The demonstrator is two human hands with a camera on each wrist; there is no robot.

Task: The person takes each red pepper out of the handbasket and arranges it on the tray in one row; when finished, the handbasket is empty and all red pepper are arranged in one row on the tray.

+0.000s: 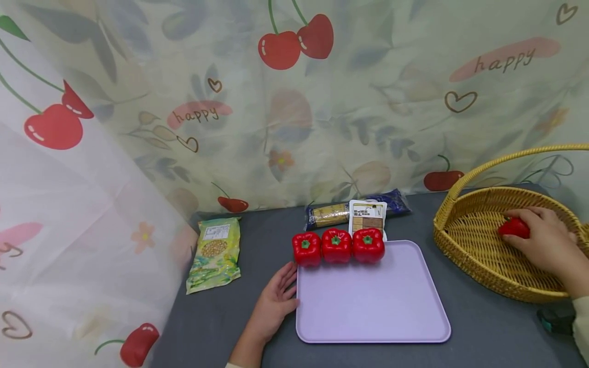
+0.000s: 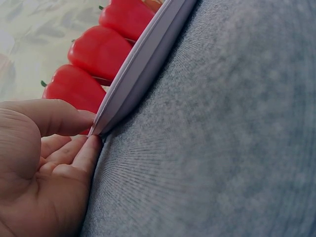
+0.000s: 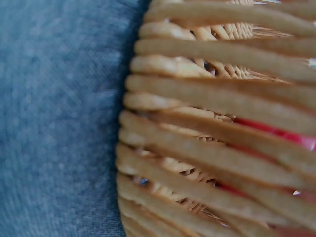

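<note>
My left hand [image 1: 274, 296] is at the left edge of a pale purple tray [image 1: 372, 306]. In the left wrist view its thumb and fingertips pinch the tray's rim [image 2: 136, 74]. Three red bell peppers stand in a row along the tray's back edge: a left one [image 1: 307, 249], a middle one [image 1: 336, 246] and a right one [image 1: 368, 245]. Inside a wicker basket [image 1: 478, 273], my right hand [image 1: 545, 240] grips a small red object [image 1: 515, 228], partly hidden by the fingers; I cannot tell its kind. The right wrist view shows red through the basket weave [image 3: 197, 118].
A green and yellow bag [image 1: 214, 253] with a picture of beans lies at the left. Behind the peppers are a long blue and yellow packet [image 1: 329, 214] and a white pouch [image 1: 368, 212]. The basket's tall handle [image 1: 515, 153] arches over it. A patterned curtain [image 1: 368, 117] hangs behind the table.
</note>
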